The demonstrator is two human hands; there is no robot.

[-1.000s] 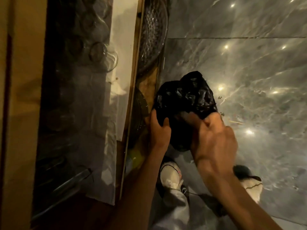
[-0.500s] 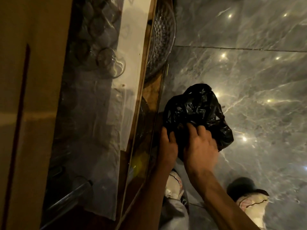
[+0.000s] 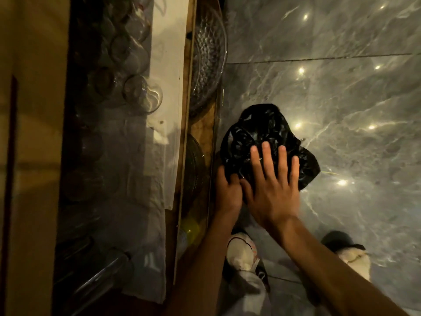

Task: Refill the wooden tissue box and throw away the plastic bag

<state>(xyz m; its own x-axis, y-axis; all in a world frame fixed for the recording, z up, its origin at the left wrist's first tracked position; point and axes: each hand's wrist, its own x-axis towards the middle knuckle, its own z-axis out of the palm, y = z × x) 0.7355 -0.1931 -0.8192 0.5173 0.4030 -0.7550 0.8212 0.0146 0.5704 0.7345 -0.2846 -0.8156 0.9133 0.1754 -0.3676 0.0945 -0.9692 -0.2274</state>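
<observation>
A crumpled black plastic bag (image 3: pixel 262 131) hangs in front of me above the grey marble floor, just right of a glass-fronted cabinet. My left hand (image 3: pixel 227 190) grips the bag's lower left part, fingers curled into the plastic. My right hand (image 3: pixel 273 185) lies flat on the bag's near side with its fingers spread, pressing on it. What the bag holds is hidden. No wooden tissue box is in view.
The cabinet's shelf (image 3: pixel 168 65) on the left carries several upturned glasses (image 3: pixel 141 94); a lower level holds a cut-glass bowl (image 3: pixel 209 53). My two feet in light shoes (image 3: pixel 241 252) stand on the marble floor (image 3: pixel 341 99), which spreads out to the right.
My right hand went from pinching the bag's top to lying flat with spread fingers on it. The bag now sits a little more squashed between both hands.
</observation>
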